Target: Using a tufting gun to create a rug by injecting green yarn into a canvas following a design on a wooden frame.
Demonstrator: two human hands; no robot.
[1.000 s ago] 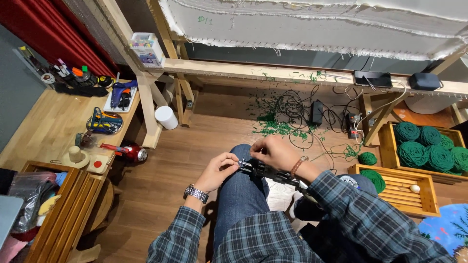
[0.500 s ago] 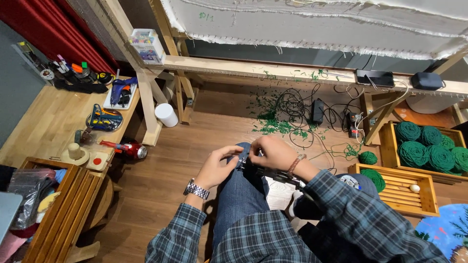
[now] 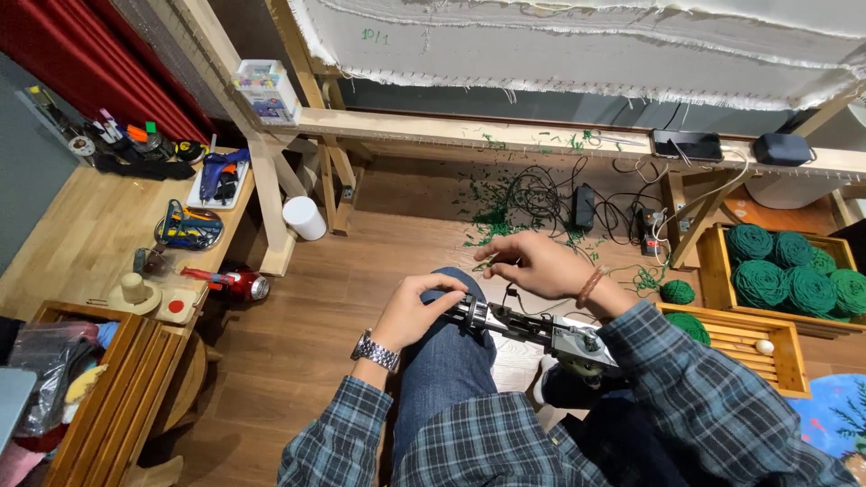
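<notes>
Wooden floor below — left hand (image 3: 417, 311) grips the tufting gun (image 3: 532, 329), right hand (image 3: 532, 264) pinches green yarn (image 3: 484, 262).

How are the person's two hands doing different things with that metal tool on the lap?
The left hand wears a wristwatch and grips the front of the metal tool. The right hand wears a bead bracelet and is raised above the tool, fingertips pinched together. Both come out of plaid sleeves.
</notes>
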